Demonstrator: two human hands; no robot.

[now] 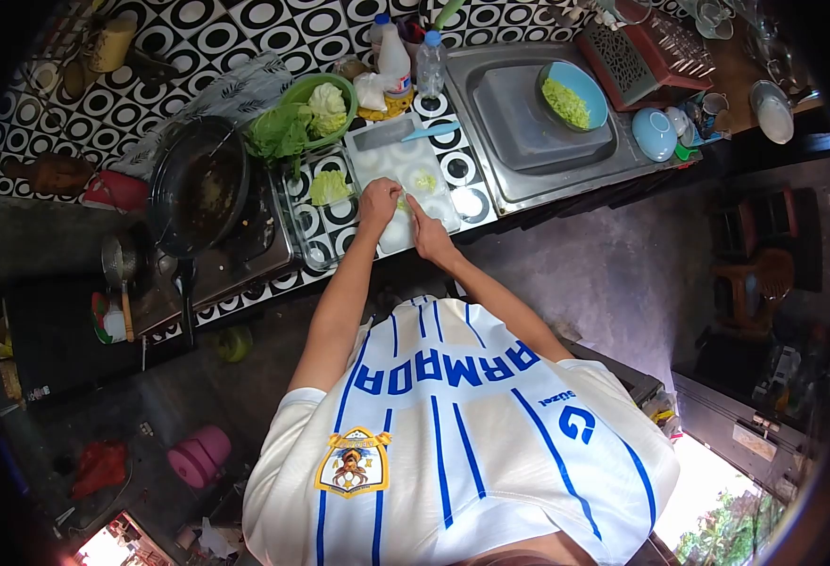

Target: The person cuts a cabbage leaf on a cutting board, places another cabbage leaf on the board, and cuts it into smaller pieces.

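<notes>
Over the pale cutting board (373,168) my two hands are close together. My left hand (378,204) has its fingers pinched near the board's middle; what they hold, if anything, is too small to make out. My right hand (428,233) has its index finger stretched toward the left fingertips, its other fingers partly hidden. Small bits of chopped cabbage (423,180) lie on the board beside my hands. Across the board's far end rests a knife with a blue handle (431,132). Left of the board, a pale green cabbage leaf (330,187) lies in a clear glass tray (316,253).
Behind the tray stands a green basket (288,98) with cabbage and leafy greens. Bottles (431,66) are behind the board. At right, a blue bowl (596,87) of chopped cabbage sits over the sink (490,170). A dark wok (198,189) is on the stove at left.
</notes>
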